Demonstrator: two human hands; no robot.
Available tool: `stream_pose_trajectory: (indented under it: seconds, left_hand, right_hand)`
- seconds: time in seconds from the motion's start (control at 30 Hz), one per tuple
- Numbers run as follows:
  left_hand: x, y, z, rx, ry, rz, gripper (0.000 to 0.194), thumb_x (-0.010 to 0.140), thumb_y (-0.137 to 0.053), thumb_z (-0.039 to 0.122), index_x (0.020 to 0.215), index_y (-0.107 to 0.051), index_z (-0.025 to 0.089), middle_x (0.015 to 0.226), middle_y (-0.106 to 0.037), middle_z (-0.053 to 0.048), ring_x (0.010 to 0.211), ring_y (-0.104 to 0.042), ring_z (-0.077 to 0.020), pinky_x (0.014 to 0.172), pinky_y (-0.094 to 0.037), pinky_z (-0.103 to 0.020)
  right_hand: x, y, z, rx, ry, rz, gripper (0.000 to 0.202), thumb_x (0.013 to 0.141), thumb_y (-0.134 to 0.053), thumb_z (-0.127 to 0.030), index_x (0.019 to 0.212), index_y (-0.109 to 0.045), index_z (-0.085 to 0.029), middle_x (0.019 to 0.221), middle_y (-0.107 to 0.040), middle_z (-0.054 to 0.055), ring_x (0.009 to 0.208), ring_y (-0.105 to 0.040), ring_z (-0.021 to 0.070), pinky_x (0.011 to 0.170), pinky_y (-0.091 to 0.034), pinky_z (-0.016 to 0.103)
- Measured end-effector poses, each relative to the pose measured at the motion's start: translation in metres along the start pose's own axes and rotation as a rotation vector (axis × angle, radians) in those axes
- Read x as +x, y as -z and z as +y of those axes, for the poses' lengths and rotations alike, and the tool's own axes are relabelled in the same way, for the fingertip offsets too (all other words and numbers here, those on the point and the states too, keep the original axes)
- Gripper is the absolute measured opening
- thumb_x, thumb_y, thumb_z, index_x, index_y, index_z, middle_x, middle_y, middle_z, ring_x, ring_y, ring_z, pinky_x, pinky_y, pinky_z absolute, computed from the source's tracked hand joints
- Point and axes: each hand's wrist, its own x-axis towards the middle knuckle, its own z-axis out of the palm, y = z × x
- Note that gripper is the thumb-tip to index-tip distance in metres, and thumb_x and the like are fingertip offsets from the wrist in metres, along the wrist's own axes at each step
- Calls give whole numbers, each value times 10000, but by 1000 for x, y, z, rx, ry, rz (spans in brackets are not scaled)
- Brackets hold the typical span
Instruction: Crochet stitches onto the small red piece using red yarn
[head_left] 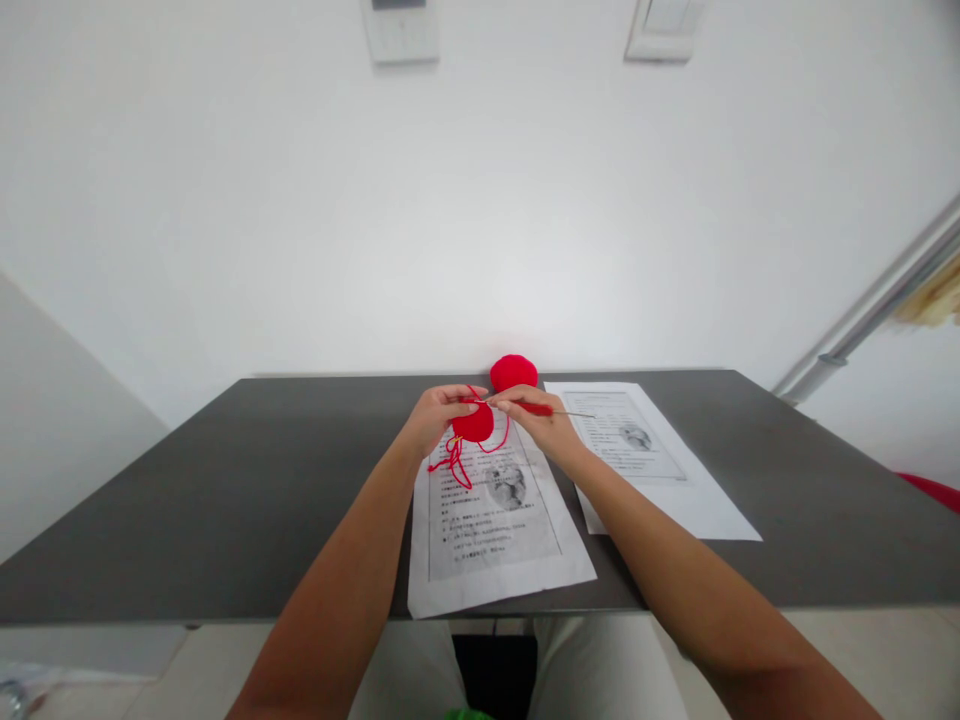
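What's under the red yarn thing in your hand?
Below the red piece lies a printed sheet with a grey picture. Whatever is printed right behind the red piece is covered, so I can't tell.

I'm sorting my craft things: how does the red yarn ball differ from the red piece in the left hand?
The yarn ball sits at the back of the table, while the red piece is held in the left hand. The yarn ball looks neatly rounded; the red piece has loose strands dangling. Both are bright red.
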Motion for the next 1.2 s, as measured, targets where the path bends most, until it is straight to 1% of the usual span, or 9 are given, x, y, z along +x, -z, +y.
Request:
stream_pose_trajectory:
  seconds: [0.27, 0.4, 0.5, 0.67, 0.77, 0.9, 1.0, 1.2]
  left_hand:
    - [0, -1, 1, -31, 28, 2, 344, 524, -842, 172, 853, -762, 109, 726, -723, -46, 639, -619, -127, 662, -449, -252]
    - [0, -1, 2, -39, 43, -7, 368, 530, -820, 155, 889, -760, 102, 648, -667, -7, 591, -588, -102, 625, -430, -230]
    - [-1, -1, 3, -38, 40, -12, 369, 529, -796, 135, 893, -758, 92, 571, -597, 27, 540, -547, -80, 586, -409, -214]
    - [-2, -1, 6, -24, 55, -20, 353, 525, -766, 117, 876, -756, 88, 545, -569, 39, 516, -529, -74, 559, -398, -207]
    - [-4, 0, 8, -3, 81, -26, 339, 524, -762, 113, 862, -756, 91, 548, -590, 28, 521, -536, -84, 566, -409, -219]
    - [-3, 1, 7, 26, 128, -33, 334, 526, -765, 118, 859, -757, 100, 630, -680, -29, 566, -584, -117, 597, -434, -243]
    - [-3, 2, 6, 47, 154, -40, 331, 523, -768, 121, 854, -758, 100, 666, -706, -53, 578, -600, -130, 604, -443, -252]
    - [-3, 2, 6, 76, 176, -57, 327, 534, -750, 123, 860, -759, 97, 669, -710, -58, 569, -596, -129, 598, -442, -255]
  right_hand:
    - [0, 0, 0, -9, 54, 37, 165, 867, -653, -361, 850, -747, -227, 893, -758, 52, 884, -687, 208, 853, -519, 373]
    - [0, -2, 0, -11, 70, 46, 173, 862, -660, -379, 850, -748, -231, 901, -764, 54, 891, -692, 208, 864, -527, 376]
    - [0, -2, -1, 21, 49, 32, 180, 857, -666, -393, 848, -749, -234, 903, -767, 49, 899, -698, 207, 872, -534, 375]
    - [1, 0, -5, 142, -36, 0, 187, 837, -689, -404, 834, -748, -227, 854, -764, 35, 840, -707, 185, 813, -570, 344]
    - [2, 3, -7, 223, -92, -47, 193, 821, -708, -403, 833, -743, -213, 869, -765, 36, 833, -719, 176, 827, -582, 340]
    - [3, 8, -3, 325, -142, -95, 211, 811, -721, -410, 837, -726, -201, 853, -766, 32, 809, -730, 169, 842, -588, 348]
    - [4, 12, -1, 329, -158, -126, 234, 806, -723, -425, 842, -714, -193, 863, -767, 40, 817, -730, 173, 840, -589, 350]
    - [5, 16, -4, 300, -177, -181, 259, 802, -722, -438, 808, -694, -180, 850, -762, 46, 837, -725, 182, 863, -581, 366]
